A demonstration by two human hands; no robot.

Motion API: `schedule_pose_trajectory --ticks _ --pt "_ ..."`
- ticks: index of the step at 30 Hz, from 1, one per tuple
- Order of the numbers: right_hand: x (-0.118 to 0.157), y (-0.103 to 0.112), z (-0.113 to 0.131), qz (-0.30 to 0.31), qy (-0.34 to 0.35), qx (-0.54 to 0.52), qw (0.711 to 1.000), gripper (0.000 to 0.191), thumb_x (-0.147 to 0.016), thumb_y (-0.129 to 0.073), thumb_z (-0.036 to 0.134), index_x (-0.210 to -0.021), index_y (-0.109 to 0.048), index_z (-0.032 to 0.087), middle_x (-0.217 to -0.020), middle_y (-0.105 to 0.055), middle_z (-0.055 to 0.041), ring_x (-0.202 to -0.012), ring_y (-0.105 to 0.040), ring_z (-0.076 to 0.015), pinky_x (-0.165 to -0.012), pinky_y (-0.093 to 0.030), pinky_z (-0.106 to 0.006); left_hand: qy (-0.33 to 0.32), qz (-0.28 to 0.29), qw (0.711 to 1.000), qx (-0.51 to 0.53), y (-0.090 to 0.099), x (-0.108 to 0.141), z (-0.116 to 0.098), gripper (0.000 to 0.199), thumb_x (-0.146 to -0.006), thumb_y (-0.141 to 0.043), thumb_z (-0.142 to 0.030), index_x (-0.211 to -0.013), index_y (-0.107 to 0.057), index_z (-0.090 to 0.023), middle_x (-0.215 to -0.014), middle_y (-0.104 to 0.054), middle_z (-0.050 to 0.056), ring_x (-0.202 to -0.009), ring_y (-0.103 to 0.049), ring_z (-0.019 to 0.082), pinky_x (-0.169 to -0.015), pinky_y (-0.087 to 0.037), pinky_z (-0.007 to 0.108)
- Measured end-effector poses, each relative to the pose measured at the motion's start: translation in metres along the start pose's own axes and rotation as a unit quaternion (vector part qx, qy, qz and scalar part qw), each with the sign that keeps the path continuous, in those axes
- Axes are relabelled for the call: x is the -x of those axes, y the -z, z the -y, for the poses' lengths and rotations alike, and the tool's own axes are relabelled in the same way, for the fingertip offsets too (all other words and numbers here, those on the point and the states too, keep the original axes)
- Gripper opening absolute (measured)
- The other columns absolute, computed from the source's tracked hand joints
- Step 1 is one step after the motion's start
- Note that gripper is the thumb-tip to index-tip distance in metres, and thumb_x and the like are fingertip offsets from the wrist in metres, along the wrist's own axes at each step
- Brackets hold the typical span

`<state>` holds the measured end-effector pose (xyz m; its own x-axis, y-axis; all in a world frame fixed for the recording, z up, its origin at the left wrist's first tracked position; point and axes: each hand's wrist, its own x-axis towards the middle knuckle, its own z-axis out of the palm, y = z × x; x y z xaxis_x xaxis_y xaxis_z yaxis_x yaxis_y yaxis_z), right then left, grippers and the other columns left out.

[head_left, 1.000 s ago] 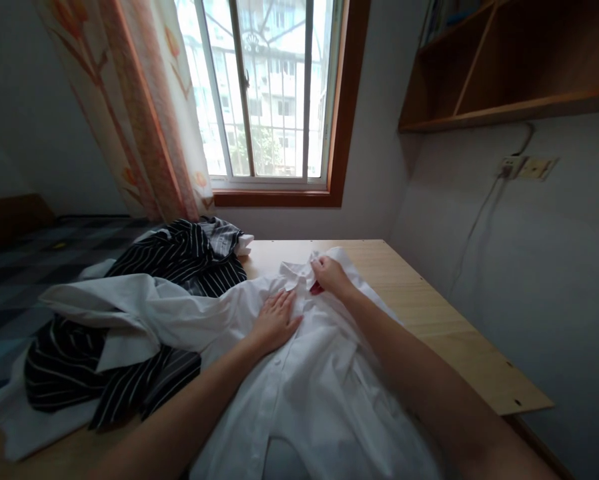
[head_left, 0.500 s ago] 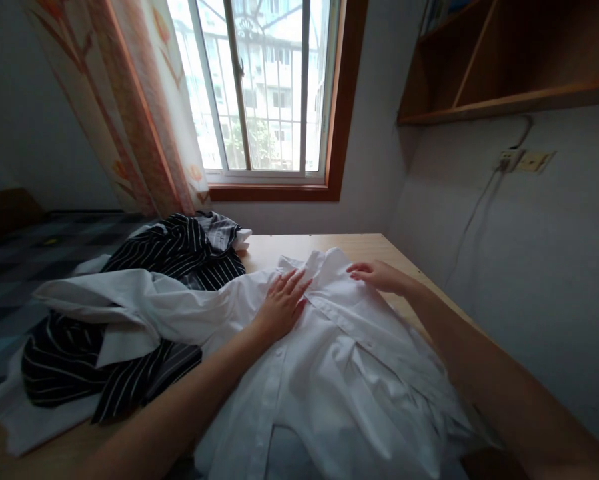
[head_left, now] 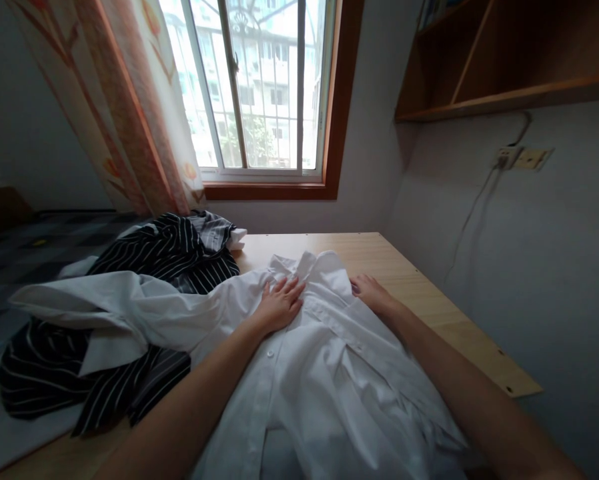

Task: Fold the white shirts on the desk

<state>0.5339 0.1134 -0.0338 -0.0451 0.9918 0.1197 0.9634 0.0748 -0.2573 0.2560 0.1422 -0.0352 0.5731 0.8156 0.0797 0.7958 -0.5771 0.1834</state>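
Note:
A white button-up shirt (head_left: 319,360) lies spread over the wooden table, collar toward the window, one sleeve stretched out to the left. My left hand (head_left: 282,305) rests flat below its collar, fingers spread. At the shirt's shoulder edge on the right is my right hand (head_left: 372,292), its fingers bent in against the fabric and closed on that edge; the thumb is hard to make out. The shirt's lower part runs toward me between my forearms, loosely wrinkled.
Black-and-white striped clothing (head_left: 164,253) is heaped at the left, partly under the white sleeve. A dark checked bed (head_left: 9,260) adjoins there. The wooden table (head_left: 409,273) ends near the right wall. A shelf (head_left: 504,93) hangs above a socket (head_left: 522,158) with a cord.
My right hand has moved slightly down, from lying over the shoulder fabric to its edge, with fingers more bent. More tabletop shows at the right. My left hand stays on the shirt.

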Motion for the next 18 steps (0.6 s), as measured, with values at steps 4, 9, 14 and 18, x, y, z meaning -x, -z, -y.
schedule_pose_trajectory --ticks 4,9,14,18 --pt "0.003 -0.006 0.006 -0.02 -0.055 -0.068 0.996 0.03 -0.087 -0.053 0.022 -0.108 -0.073 0.016 -0.108 -0.071 -0.0149 -0.096 -0.065 -0.0219 -0.076 -0.043 -0.024 0.007 0.006 1.0 -0.007 0.001 0.0 0.001 0.051 -0.098 -0.034 -0.041 -0.149 -0.038 -0.034 -0.16 -0.03 0.003 -0.148 -0.022 0.031 -0.115 -0.011 0.065" --pt "0.007 0.009 -0.017 -0.155 -0.097 -0.177 0.967 0.031 -0.087 -0.054 0.035 -0.088 -0.076 0.015 -0.089 -0.076 -0.0101 -0.085 -0.067 -0.0221 -0.071 -0.044 -0.025 0.007 0.024 0.999 -0.027 0.003 -0.001 -0.001 0.051 -0.099 -0.031 -0.042 -0.148 -0.041 -0.031 -0.161 -0.028 0.003 -0.149 -0.02 0.03 -0.116 -0.011 0.065" --pt "0.01 0.025 -0.034 -0.303 -0.117 -0.314 0.892 0.043 -0.077 -0.061 0.052 -0.087 -0.077 0.013 -0.087 -0.076 -0.0101 -0.082 -0.067 -0.0239 -0.07 -0.046 -0.029 -0.005 0.032 0.999 -0.027 0.005 -0.002 -0.002 0.053 -0.1 -0.028 -0.045 -0.149 -0.039 -0.03 -0.161 -0.025 0.002 -0.149 -0.02 0.03 -0.116 -0.011 0.065" --pt "0.004 0.029 -0.044 -0.332 -0.177 -0.461 0.804 0.046 -0.066 -0.067 0.057 -0.082 -0.073 0.015 -0.075 -0.072 -0.006 -0.069 -0.063 -0.0202 -0.063 -0.047 -0.028 -0.002 0.04 0.999 -0.024 0.007 0.0 -0.001 0.054 -0.099 -0.028 -0.046 -0.151 -0.035 -0.032 -0.162 -0.024 0.001 -0.149 -0.018 0.031 -0.115 -0.012 0.067"
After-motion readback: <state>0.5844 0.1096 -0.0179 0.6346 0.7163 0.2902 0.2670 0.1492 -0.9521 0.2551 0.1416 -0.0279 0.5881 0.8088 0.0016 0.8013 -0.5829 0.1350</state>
